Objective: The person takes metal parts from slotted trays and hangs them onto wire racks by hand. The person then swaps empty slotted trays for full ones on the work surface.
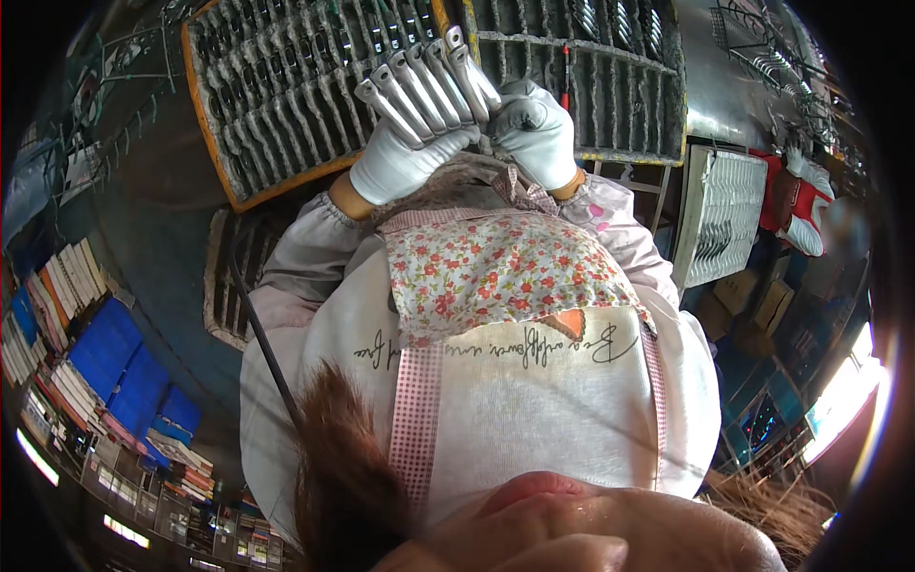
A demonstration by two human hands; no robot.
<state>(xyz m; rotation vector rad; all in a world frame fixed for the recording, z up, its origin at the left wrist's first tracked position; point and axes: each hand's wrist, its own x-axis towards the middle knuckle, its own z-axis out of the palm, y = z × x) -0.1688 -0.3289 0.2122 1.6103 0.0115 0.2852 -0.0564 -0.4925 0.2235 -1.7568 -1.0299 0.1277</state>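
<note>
Several shiny metal handles [424,91], each with a hole at its tip, fan out side by side from my left hand [405,164]. That hand wears a white glove, and its fingers are closed round their lower ends. Close beside it is my right hand [536,133], also gloved in white, with dark-stained fingers curled in. Its fingertips meet the lower end of the rightmost metal handle [474,84]; what lies inside the curl is hidden. Both hands are in front of the apron, at the near edge of two slotted trays.
The left tray [238,197] has an orange rim and holds dark metal pieces in rows. Metal pieces also lie in the right tray [629,157], with a red stick [565,81]. A white rack [701,181] stands right, near another person [801,195]. Blue boxes [124,353] are at left.
</note>
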